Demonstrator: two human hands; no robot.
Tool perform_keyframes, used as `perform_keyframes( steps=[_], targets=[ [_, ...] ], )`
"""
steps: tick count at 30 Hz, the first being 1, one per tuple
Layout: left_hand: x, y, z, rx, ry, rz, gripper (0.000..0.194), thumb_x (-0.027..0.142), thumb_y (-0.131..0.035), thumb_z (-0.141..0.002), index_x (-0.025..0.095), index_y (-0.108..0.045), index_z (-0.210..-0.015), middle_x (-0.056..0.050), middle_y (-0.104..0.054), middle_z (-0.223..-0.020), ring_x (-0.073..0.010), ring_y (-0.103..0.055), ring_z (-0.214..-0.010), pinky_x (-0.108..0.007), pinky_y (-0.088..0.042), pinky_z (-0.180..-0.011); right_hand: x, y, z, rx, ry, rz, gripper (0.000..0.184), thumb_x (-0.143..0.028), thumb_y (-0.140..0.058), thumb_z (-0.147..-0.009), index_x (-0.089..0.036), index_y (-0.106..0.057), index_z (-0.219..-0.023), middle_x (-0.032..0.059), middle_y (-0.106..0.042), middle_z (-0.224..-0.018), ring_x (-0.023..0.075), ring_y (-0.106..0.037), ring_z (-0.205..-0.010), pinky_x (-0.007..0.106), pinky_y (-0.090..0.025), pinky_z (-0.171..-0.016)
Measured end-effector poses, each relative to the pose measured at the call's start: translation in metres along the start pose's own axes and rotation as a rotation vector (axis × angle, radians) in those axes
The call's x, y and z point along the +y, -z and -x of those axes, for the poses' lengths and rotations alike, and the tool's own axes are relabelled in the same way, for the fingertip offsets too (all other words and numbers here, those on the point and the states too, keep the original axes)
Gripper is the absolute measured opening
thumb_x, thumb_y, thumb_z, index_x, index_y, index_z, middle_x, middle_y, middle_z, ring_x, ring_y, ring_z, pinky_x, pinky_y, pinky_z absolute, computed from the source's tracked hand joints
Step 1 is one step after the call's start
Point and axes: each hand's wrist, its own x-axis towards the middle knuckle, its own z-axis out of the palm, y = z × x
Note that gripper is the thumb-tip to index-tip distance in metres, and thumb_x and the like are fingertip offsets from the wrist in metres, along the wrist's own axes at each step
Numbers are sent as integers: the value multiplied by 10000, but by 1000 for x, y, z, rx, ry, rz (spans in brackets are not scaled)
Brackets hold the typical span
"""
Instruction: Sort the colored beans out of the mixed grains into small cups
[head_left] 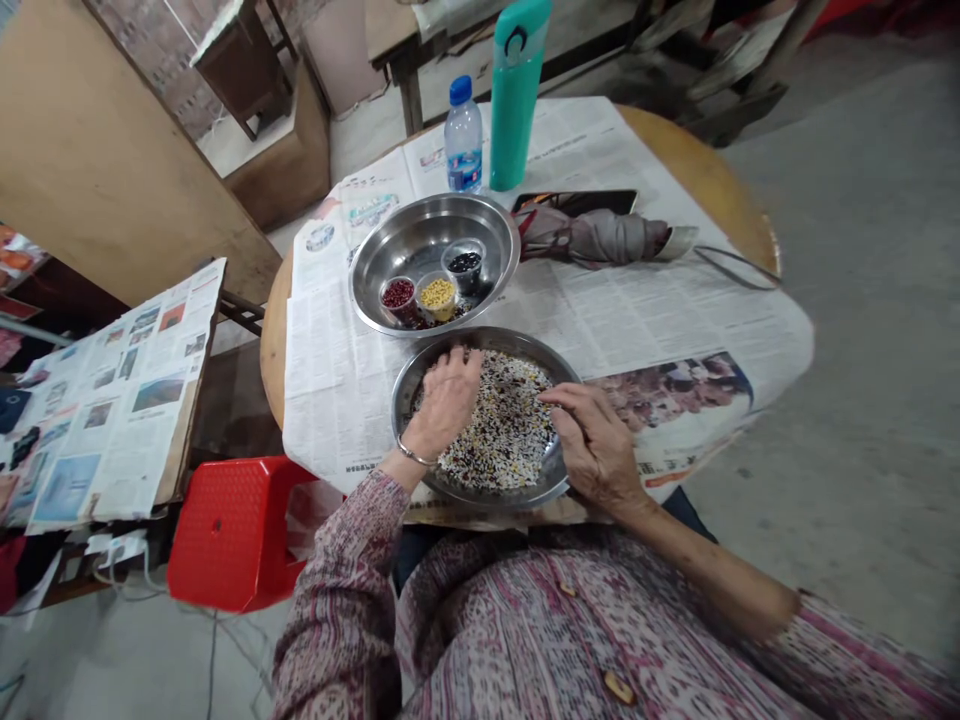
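Mixed grains (pixel 504 420) fill the steel pan (pixel 554 466) at the near edge, probably for easy reach; the left hand (pixel 450 395) rests over them, its grip loosely spread; the right hand (pixel 600 450) bends at the right rim, thumb and forefinger close, though I cannot tell whether they pinch anything; beyond, a basin (pixel 420 238) holds three plastic cups (pixel 439 312), apparently keeping colours apart; newspaper (pixel 652 300), likely protective, covers the wooden counter (pixel 697 170); concrete floor (pixel 847 330) surrounds it.
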Motion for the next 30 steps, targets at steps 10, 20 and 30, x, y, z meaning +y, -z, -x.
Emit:
perform_keyframes(
  steps=[10,20,30],
  targets=[
    [12,6,75,-187,-98,353,434,428,-672,-989,212,-519,-1333,-105,-570,-1262,-271,-633,-1155,-428,-598,-970,-2,3,-1,-29,-2,23,224,-273,-518,-999,-266,-716,-1103,91,-719,-1104,268,-674,-1072,493,-557,-967],
    [17,-7,31,-168,-195,238,335,39,-385,-1013,187,-588,-1234,-92,-571,-1220,-184,-648,-973,-328,-602,-860,0,2,-1,-9,42,23,200,-282,-531,-1001,-258,-716,-1073,89,-717,-1079,267,-677,-1045,483,-560,-936],
    [-6,-2,37,129,166,188,511,424,-719,-948,215,-542,-1380,-148,-487,-1483,-349,-502,-1342,-504,-536,-1064,-1,-1,-1,17,58,-10,183,-244,-553,-995,-246,-717,-1076,86,-711,-1078,250,-672,-1042,441,-547,-937]
  ],
)
